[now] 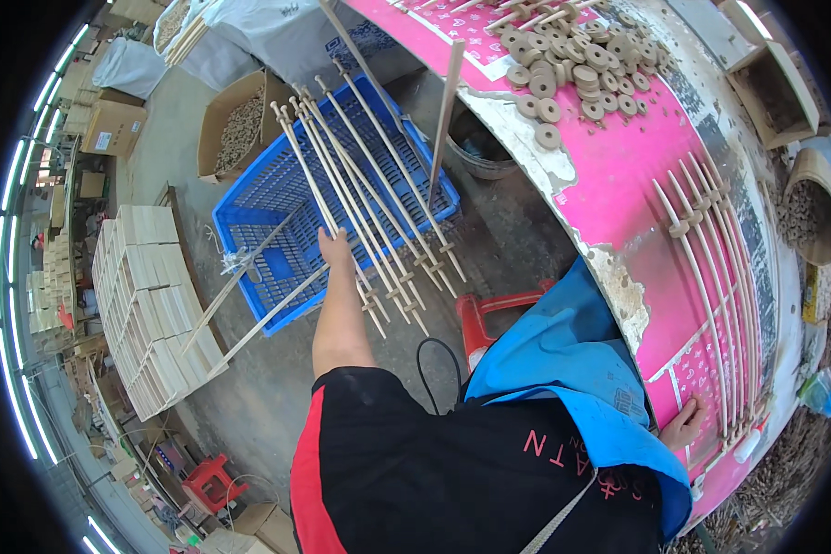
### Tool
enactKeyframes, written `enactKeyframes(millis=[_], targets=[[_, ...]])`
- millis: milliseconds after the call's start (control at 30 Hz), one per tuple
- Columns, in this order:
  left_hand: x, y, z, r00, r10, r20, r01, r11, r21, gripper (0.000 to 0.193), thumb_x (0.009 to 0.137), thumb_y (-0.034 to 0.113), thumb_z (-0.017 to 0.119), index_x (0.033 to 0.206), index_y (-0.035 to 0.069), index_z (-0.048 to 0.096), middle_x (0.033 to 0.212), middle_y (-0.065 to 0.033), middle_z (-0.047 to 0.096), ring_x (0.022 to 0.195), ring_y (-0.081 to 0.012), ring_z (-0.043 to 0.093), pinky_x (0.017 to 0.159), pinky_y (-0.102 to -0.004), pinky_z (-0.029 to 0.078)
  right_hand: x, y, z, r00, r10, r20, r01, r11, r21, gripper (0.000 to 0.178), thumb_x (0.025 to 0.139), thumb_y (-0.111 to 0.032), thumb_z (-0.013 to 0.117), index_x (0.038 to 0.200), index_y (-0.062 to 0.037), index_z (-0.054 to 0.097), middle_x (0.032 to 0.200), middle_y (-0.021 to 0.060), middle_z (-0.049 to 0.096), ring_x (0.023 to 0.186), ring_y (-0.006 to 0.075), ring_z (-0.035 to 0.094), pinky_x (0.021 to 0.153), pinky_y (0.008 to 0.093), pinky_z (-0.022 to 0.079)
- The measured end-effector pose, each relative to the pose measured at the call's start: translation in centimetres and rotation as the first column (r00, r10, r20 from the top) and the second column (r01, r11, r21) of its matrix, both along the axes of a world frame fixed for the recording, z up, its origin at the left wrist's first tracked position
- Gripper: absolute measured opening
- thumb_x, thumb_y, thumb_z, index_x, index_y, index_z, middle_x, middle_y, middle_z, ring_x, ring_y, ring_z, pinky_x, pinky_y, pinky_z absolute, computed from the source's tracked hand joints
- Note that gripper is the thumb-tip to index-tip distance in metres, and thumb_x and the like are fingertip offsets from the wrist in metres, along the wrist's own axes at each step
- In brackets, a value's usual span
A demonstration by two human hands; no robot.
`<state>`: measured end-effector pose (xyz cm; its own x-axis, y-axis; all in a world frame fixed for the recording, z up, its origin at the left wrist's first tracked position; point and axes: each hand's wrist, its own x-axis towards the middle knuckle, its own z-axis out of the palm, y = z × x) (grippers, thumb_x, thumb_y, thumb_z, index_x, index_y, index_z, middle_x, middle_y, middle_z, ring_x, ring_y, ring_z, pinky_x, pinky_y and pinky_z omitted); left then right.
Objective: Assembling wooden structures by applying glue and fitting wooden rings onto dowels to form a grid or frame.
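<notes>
My left hand (335, 247) reaches out over the blue plastic crate (291, 242), its fingers closed on slim wooden rods at the left of a row. Several more wooden rods (371, 196) lie slantwise across the crate, with small round wooden discs threaded near their close ends and knobs at their far ends. At the right, my right hand (681, 427) rests on the near edge of the pink-covered table (609, 203), fingers stretched out and partly in view. Beside it lies a bundle of wooden rods with discs (711, 277); the hand appears empty.
Loose wooden discs (591, 69) are heaped on the table's far part. A cardboard box (235, 129) of small parts stands behind the crate, a bucket (480, 152) beside it. Stacked pale wood (152, 305) is at left. A red stool (489, 319) stands by my apron.
</notes>
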<state>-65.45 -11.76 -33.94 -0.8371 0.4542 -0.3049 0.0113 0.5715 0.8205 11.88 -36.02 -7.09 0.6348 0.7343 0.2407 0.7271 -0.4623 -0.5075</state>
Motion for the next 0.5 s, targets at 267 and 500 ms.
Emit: enactKeyframes(millis=[267, 500], targets=[[11.3, 3.9, 19.0, 0.815, -0.133, -0.564, 0.286, 0.939, 0.192, 0.033, 0.103, 0.010, 0.056, 0.133, -0.005, 0.063, 0.123, -0.0228, 0.067, 0.110, -0.0325, 0.067, 0.097, -0.0419, 0.052, -3.2, 1.0, 1.8, 0.995, -0.087, 0.042, 0.084, 0.993, 0.078, 0.010, 0.100, -0.008, 0.065, 0.104, -0.0028, 0.072, 0.091, 0.0108, 0.070, 0.076, 0.0215, 0.064, 0.069, 0.0340, 0.049], [38.3, 11.2, 35.1, 0.434, -0.591, -0.680, 0.893, 0.184, 0.409, 0.017, 0.102, 0.000, 0.060, 0.118, -0.002, 0.067, 0.130, -0.0160, 0.068, 0.112, -0.0217, 0.064, 0.097, -0.0361, 0.051, -5.1, 3.2, 4.4, 0.991, -0.131, -0.011, 0.131, 0.985, 0.116, 0.007, 0.095, -0.004, 0.069, 0.100, -0.0051, 0.073, 0.080, 0.0082, 0.065, 0.066, 0.0211, 0.059, 0.060, 0.0340, 0.045]])
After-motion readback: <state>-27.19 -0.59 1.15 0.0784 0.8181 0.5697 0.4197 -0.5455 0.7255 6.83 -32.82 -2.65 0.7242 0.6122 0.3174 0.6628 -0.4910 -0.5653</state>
